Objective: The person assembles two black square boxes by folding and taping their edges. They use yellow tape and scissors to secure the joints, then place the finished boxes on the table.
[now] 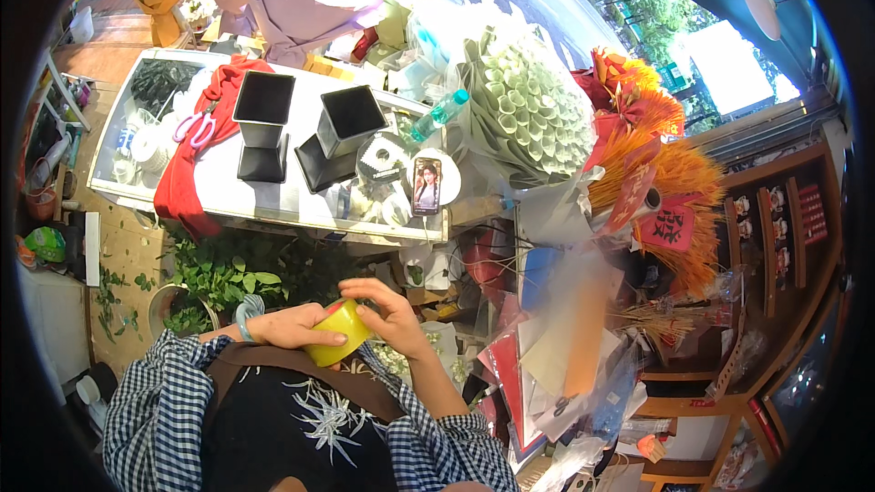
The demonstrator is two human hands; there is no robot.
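Observation:
Close to my chest, a yellow roll of what looks like tape (330,346) is held between both hands. My left hand (290,324) grips it from the left, thumb laid along its front. My right hand (394,313) bends over its upper right side, the thumb and fingertips touching the roll and the index finger raised. A bit of red shows at the roll's opening. Beyond my hands, two black square flower buckets (264,98) (352,115) stand on the white glass-topped counter. Scissors with pale purple handles (195,129) lie on a red cloth (221,107) there.
A phone (426,186) and a teal bottle (440,116) are at the counter's right end. Beside it stand a large bouquet of rolled pale green paper (533,105) and orange dried stalks (665,178). Green leafy plants (228,278) sit below the counter. Wrapping sheets (556,355) lean at right.

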